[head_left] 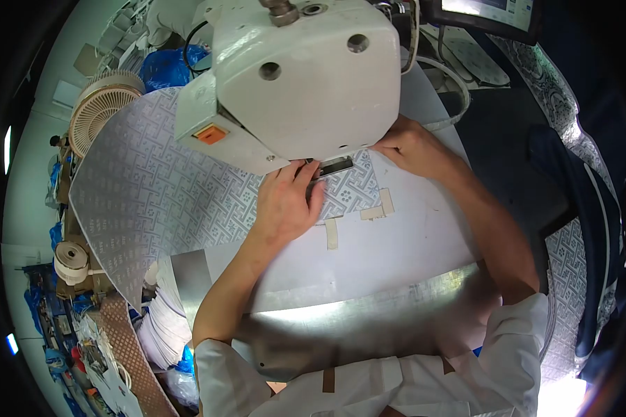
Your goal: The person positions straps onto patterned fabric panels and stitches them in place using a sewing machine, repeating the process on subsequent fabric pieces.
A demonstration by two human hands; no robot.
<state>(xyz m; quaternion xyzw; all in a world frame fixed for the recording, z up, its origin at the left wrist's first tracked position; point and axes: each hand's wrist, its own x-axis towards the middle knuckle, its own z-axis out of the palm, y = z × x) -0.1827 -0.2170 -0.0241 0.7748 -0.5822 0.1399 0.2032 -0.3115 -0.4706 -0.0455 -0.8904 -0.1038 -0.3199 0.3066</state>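
Extending lengthwise leftward: fabric | left hand unclenched | right hand (partly hidden): grip unclear

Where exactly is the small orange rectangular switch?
In the head view, left of centre, the small orange rectangular switch is set in the bulky white machine's lower left side, up and to the left of the person's left hand.

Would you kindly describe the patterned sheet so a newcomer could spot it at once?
Find the big white machine at top centre. The patterned sheet, printed in grey, spreads from beneath it toward the picture's left. Unlike the similarly patterned cloth at far right, it has the left hand resting on it.
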